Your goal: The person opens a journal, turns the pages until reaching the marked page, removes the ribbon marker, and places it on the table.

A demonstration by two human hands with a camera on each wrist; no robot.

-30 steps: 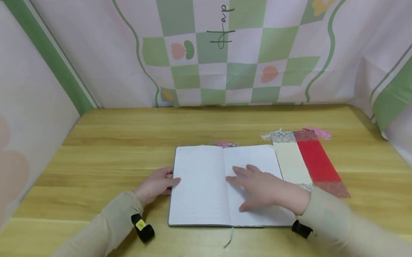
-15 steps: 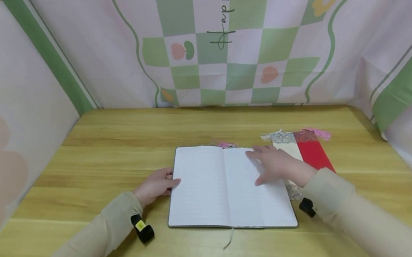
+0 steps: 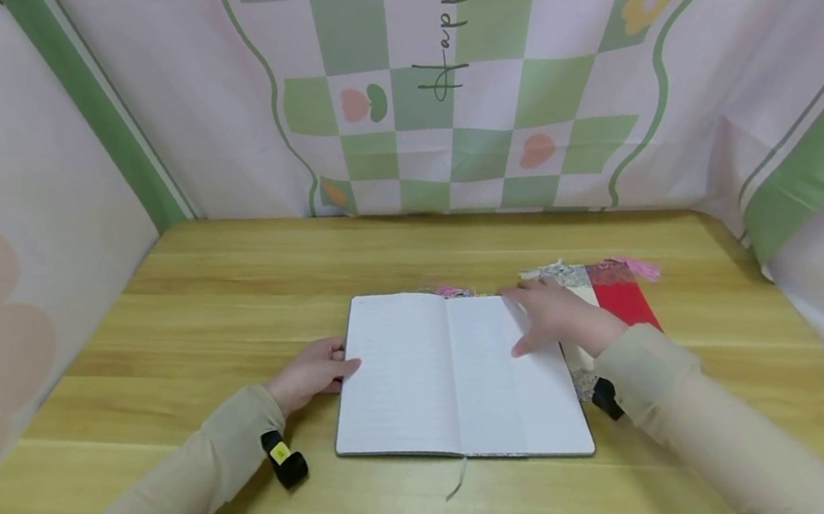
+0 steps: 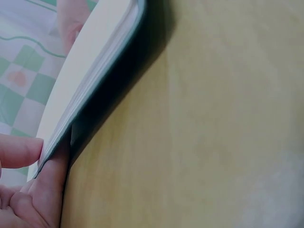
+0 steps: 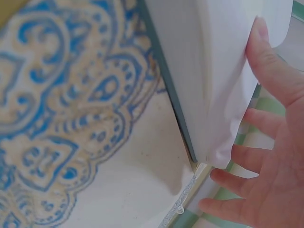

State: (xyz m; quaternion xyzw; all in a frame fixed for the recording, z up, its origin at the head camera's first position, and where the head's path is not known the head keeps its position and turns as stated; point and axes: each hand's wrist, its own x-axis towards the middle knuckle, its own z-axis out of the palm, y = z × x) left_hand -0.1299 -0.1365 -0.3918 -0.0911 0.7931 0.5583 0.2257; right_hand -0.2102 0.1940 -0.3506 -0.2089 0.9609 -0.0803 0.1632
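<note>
On the yellow-brown wooden worktop (image 3: pixel 212 295) lies an open, dark-covered, white-paged notebook (image 3: pixel 407 374). The left hand (image 3: pixel 307 373) pinches its left edge, the right hand (image 3: pixel 555 312) at its far right corner, fingers spread

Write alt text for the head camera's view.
A person's left hand holds an open notebook by its left edge on a wooden table; the right hand spreads over the notebook's upper right corner. To the right lie a cream strip and a red strip, partly hidden.

I count one notebook (image 3: pixel 400 373), one ribbon (image 3: pixel 460 480), at least two strips (image 3: pixel 626 301), two pink tassels (image 3: pixel 644 270), two wristbands (image 3: pixel 290 465), one table (image 3: pixel 243 289)
</note>
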